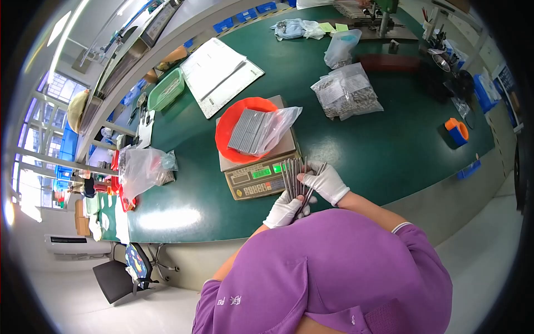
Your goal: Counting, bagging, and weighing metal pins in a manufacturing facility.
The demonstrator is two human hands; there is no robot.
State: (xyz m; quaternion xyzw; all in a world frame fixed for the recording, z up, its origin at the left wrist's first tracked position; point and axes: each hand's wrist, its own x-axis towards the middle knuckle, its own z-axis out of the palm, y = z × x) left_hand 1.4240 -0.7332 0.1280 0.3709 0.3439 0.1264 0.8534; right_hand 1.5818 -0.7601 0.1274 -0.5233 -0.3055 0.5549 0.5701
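My left hand (285,210), white glove, is clamped round the lower end of a bundle of thin grey metal rods (295,177), fingers wrapped tight. My right hand (328,182), also gloved, sits just to the right w/ thumb & fingers pinched on the same rods near mid-length, so both hands grip one fan of them. The rods stand roughly upright, tips spread a bit, right over the front edge of a beige counting scale (259,177) w/ a lit green display. On the scale's pan sits an orange round tray (230,129), & in it a clear plastic bag of flat grey pieces (261,129), bag mouth loose to the right. All of it is on a dark green bench (361,150). Further back-right: several clear bags of small grey parts (347,92), piled touching each other. Back-left: an open white binder (219,75), w/ a green plastic basket (166,89) just beside it. Left edge of bench: another clear bag (143,170), crumpled. Far right: an orange & blue tape roll (457,131), well apart from the scale. My purple shirt (334,273) fills the bottom of view.
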